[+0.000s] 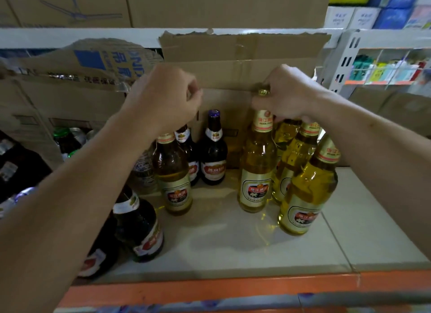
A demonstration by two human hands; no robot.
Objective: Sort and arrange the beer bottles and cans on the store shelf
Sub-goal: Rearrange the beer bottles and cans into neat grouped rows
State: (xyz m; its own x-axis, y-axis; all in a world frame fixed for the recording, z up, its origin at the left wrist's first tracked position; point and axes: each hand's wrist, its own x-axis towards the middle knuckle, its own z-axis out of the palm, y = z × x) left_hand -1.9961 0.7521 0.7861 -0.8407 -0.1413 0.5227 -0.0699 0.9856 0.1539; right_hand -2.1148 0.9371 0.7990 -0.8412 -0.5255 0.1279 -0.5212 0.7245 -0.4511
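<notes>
Head view: sorting, gripping yellow bottle (pixel 257 172) by its neck with right hand (pixel 285 95); cannot tell hold of left hand (pixel 163 98). Next, stand it beside other yellow bottles (pixel 305 191) on the right.

Dark bottle (pixel 137 228) half behind left forearm (pixel 70 207), rear yellow bottle (pixel 285 131) top under right hand (pixel 286 95), cans (pixel 78 133) blurred

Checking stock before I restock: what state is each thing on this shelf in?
Pale beer bottle, upright, capped, neck gripped by right hand.
Left hand, fingers curled; what it holds is hidden.
Dark beer bottle at the back, upright, capped.
Cardboard box, top flap open.
</notes>
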